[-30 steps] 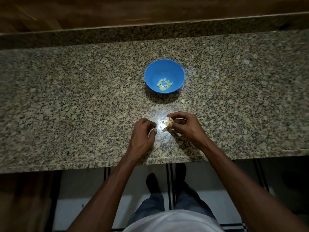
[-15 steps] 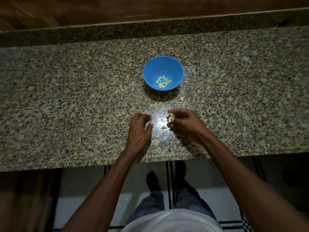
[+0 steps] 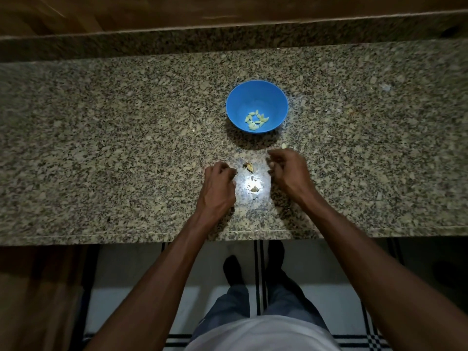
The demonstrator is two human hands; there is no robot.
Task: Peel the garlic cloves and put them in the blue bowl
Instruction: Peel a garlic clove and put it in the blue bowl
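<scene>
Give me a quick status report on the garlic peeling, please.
Left hand and right hand curled, grip contents unclear. Peeled cloves in blue bowl; one clove and skin scraps on counter between hands. Path to bowl unobstructed.

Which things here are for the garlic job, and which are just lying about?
For the job:
round blue plastic bowl
pale peeled garlic cloves in it
small brownish clove between the hands
left hand, right hand

Just lying about:
papery skin scraps
speckled granite counter
</scene>
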